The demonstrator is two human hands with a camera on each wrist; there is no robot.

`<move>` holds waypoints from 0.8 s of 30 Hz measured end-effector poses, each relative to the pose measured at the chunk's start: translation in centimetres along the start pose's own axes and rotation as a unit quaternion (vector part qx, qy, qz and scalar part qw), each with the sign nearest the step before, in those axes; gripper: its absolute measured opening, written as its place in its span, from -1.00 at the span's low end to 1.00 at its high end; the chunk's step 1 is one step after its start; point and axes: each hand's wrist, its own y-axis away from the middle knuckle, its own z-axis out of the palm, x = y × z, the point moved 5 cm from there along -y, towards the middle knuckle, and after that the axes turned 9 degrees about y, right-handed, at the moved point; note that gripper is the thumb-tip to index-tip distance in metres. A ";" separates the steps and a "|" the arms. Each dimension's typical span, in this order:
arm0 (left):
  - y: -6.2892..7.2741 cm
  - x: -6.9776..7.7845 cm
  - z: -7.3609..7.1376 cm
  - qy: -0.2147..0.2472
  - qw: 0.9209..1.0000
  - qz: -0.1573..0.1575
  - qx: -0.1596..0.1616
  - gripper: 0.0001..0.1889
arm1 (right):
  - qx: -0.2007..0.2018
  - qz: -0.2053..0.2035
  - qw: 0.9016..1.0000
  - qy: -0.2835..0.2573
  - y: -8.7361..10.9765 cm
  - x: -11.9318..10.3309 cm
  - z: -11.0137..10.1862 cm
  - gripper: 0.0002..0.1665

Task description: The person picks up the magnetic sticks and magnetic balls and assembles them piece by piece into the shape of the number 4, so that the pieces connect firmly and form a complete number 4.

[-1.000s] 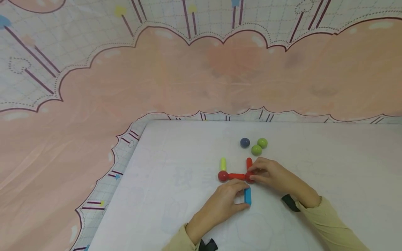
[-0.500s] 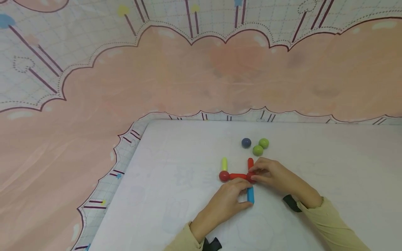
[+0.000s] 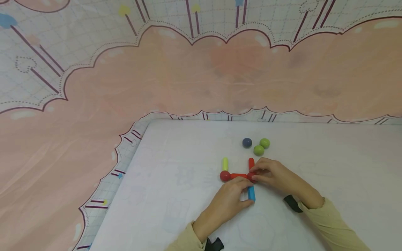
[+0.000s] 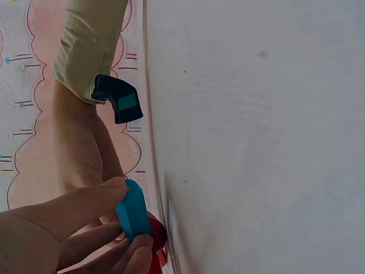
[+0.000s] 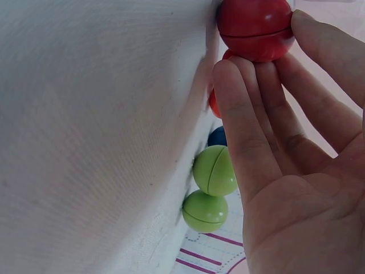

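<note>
My left hand pinches a blue stick between thumb and fingertips. The stick's far end lies just below a red ball; fingertips hide whether they touch. Thumb and fingers of my right hand grip that ball from the right side. From it a red stick points away from me, and another red stick runs left to a second red ball. A yellow-green stick extends away from the second ball.
Beyond the sticks lie a dark blue ball and two green balls, one nearer and one farther. All sit on a white tabletop. A patterned pink cloth surrounds its far and left edges.
My left hand has brought the blue stick slightly right and closer to the red ball. The right hand keeps its grip on the ball. The view has shifted slightly.
</note>
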 end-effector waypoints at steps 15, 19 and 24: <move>-0.2 0.1 0.2 0.015 1.000 0.007 0.023 -0.56 | 0.010 -0.018 1.000 0.002 -0.1 -0.5 -0.1 -0.79; -0.3 0.1 0.3 0.023 1.000 0.008 0.018 -0.59 | 0.009 -0.020 1.000 0.000 0.0 -0.5 -0.2 -0.79; -0.5 0.1 0.5 0.020 1.000 0.012 0.016 -0.62 | 0.007 -0.018 1.000 -0.006 0.1 -0.4 -0.2 -0.79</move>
